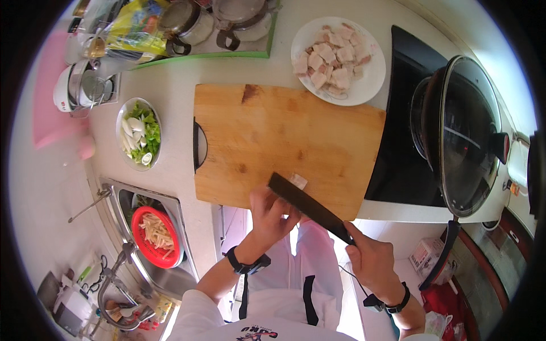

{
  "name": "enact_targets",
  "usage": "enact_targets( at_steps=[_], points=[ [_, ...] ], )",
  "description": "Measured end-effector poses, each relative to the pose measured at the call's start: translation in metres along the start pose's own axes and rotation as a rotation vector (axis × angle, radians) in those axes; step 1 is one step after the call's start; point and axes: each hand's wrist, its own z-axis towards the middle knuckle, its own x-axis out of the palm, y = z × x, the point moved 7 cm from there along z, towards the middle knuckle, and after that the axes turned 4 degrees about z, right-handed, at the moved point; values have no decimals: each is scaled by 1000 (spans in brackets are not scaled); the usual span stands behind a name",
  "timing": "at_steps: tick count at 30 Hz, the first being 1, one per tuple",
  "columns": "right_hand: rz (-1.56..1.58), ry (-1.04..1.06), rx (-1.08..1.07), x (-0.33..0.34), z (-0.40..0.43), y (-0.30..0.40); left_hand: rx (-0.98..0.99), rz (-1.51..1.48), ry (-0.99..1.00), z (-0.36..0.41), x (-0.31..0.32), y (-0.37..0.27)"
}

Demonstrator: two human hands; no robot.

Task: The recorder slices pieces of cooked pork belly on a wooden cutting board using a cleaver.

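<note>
My right hand (370, 259) is closed round the handle end of a dark-bladed kitchen knife (313, 209), which slants across the near edge of a wooden cutting board (273, 128). Bent fingers of my left hand (273, 213) are at the blade's far half, partly behind it; whether they hold anything is hidden. A small pale piece of food (298, 181), perhaps meat, lies on the board just beyond the blade. At the board's far right corner, a white plate (371, 85) holds sliced pale meat (337, 57).
A lidded pan (469, 136) sits on the black cooktop (401, 128) at right. Left are a plate of green and white vegetables (138, 134) and a sink (164, 277) with a red colander (136, 230) of pale strips. Glass jars (198, 30) stand on a green-edged tray (239, 53).
</note>
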Motion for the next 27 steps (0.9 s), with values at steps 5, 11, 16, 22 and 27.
enact_targets(
  at_steps=[5, 11, 16, 22, 27],
  points=[
    [-128, 10, 14, 5, -1, 6, 40, 9, -13, 10, 6, 0],
    [-252, 91, 72, -4, -9, 12, 55, -73, -38, 14, 4, 3],
    [-242, 98, 60, -10, -1, 17, 22, -103, -14, 9, 6, 9],
    [-309, 136, 73, 4, 34, 22, -6, -116, -1, 15, 6, 5],
    [-143, -82, -94, 44, 92, 8, 67, -139, -55, 13, 12, 3]
  ],
)
